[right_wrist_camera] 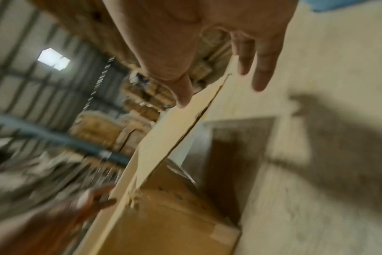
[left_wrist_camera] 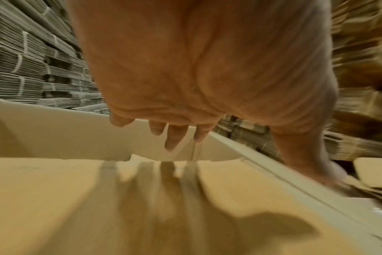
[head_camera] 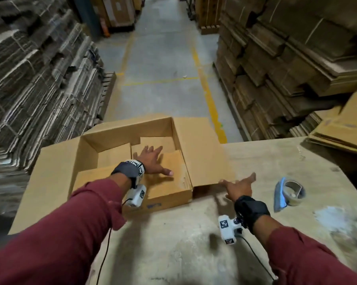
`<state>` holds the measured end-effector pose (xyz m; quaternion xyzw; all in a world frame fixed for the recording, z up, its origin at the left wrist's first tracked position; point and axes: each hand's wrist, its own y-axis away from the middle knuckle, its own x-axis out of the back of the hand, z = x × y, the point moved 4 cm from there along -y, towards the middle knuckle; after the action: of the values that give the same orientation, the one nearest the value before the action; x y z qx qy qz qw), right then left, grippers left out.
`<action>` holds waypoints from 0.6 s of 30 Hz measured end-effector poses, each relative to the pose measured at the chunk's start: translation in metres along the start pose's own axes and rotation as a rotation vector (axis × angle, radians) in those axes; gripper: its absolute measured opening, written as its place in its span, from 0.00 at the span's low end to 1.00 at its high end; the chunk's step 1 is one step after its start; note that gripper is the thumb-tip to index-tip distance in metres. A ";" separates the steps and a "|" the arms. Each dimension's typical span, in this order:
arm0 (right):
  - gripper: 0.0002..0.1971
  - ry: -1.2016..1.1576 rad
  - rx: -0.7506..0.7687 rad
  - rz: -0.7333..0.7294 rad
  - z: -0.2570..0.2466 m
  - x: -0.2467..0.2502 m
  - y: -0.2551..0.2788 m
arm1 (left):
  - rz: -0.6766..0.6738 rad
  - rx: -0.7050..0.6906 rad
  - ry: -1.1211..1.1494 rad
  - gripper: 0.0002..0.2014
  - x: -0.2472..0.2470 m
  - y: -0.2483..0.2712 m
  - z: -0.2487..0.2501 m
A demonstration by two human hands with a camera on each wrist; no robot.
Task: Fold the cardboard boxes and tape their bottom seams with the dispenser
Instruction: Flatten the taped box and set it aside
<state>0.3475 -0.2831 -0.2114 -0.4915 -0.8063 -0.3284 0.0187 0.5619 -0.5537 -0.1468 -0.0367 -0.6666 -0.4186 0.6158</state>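
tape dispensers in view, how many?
1. The tape dispenser lies on the table, beyond and to the right of the right hand, untouched. Others could be hidden among the flat cardboard stack.

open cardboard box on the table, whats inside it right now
Inside the cardboard box are only its folded-in flaps and the left hand, fingers spread flat on them. No other contents show. The hand and forearm cover part of the flaps, so the seam there is hidden.

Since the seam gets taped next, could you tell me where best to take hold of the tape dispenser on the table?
I would grip the tape dispenser by its blue handle side, which points toward the person, coming from above with the right hand. It lies flat on the table, right of the box, with nothing against it.
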 end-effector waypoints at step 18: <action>0.31 0.906 0.948 -0.661 -0.078 -0.072 0.019 | 0.002 -0.166 0.467 0.26 0.036 0.173 0.014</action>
<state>0.3775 -0.3764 -0.1655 0.0222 -0.8811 -0.1037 0.4608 0.6397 -0.4502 -0.0256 0.0097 -0.4693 -0.4684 0.7485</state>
